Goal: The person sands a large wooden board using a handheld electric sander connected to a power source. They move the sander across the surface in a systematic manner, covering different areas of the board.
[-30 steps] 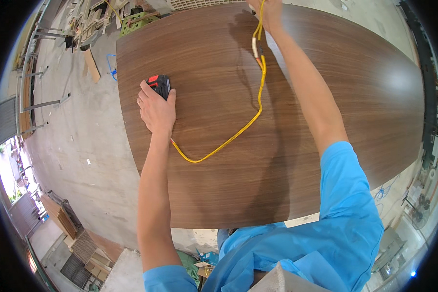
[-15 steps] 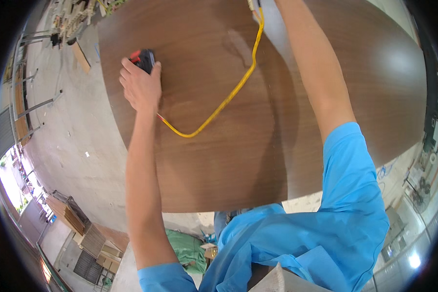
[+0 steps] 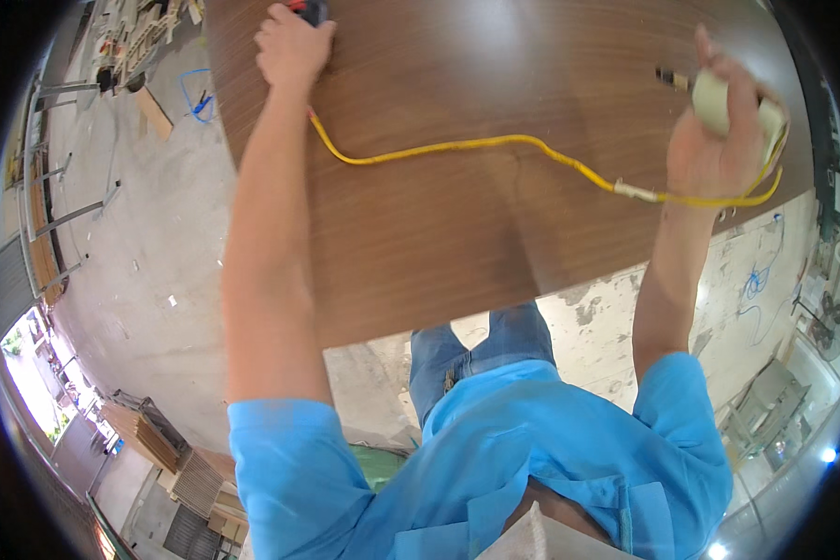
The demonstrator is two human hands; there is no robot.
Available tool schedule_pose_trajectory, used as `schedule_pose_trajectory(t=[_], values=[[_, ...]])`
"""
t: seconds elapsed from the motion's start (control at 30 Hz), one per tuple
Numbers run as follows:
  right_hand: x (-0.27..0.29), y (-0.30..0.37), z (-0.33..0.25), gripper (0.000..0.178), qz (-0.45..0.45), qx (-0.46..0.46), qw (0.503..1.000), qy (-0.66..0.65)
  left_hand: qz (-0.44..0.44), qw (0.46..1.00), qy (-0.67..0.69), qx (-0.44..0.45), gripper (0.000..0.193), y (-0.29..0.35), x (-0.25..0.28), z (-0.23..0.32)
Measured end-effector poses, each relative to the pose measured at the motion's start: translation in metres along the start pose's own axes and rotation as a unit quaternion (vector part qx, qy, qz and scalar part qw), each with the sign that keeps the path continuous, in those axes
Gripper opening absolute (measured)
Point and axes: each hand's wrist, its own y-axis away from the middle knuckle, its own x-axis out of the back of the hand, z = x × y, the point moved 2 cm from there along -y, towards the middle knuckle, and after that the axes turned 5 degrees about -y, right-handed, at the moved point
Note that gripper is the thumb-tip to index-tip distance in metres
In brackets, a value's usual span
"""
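Note:
At the far left of the brown wood-grain panel (image 3: 420,215), my left hand (image 3: 294,47) is closed around a palm-sized black-and-red device (image 3: 310,11), cut off by the upper edge of the view. My right hand (image 3: 714,154), at the panel's right side, is wrapped round a cream rounded object (image 3: 710,101); a short dark end (image 3: 667,77) sticks out to its left. A yellow cord (image 3: 476,145) runs across the panel from beside my left wrist to my right hand, with a whitish sleeve (image 3: 635,191) near the right. How it joins either object is hidden.
On the concrete floor (image 3: 149,243) to the left lie wood strips (image 3: 149,47), a metal frame (image 3: 75,201) and a blue cord (image 3: 196,98). Stacked boards (image 3: 140,434) stand at lower left. Another blue cord (image 3: 758,280) lies at right. The panel's near edge faces my legs.
My right hand has come back from the far edge to the right side, drawing the yellow cord across the panel. My left hand has moved farther away with the black-and-red device.

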Motion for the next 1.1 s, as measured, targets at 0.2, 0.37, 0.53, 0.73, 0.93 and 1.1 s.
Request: schedule_pose_trajectory(t=[0.2, 0.37, 0.53, 0.73, 0.93, 1.1], values=[[0.000, 0.169, -0.082, 0.012, 0.095, -0.141, 0.985, 0.038, -0.003, 0.983, 0.055, -0.173, 0.094, 0.214, 0.001, -0.018], [-0.047, 0.276, -0.101, 0.022, 0.087, -0.300, 0.950, -0.004, -0.065, 0.967, 0.150, -0.197, 0.094, 0.371, 0.023, -0.096], [-0.089, 0.323, -0.080, 0.021, 0.032, -0.303, 0.952, 0.039, -0.080, 0.964, 0.255, 0.003, 0.089, 0.480, 0.016, -0.230], [-0.117, 0.337, -0.062, 0.024, 0.006, -0.283, 0.957, 0.060, -0.098, 0.790, 0.411, 0.445, 0.066, 0.624, -0.032, -0.408], [-0.110, 0.337, -0.061, 0.024, 0.039, -0.326, 0.944, 0.026, -0.204, 0.549, 0.545, 0.600, 0.032, 0.730, -0.077, -0.464], [-0.104, 0.331, -0.060, 0.026, 0.052, -0.296, 0.954, 0.000, -0.248, 0.516, 0.514, 0.639, 0.032, 0.746, -0.082, -0.426]])
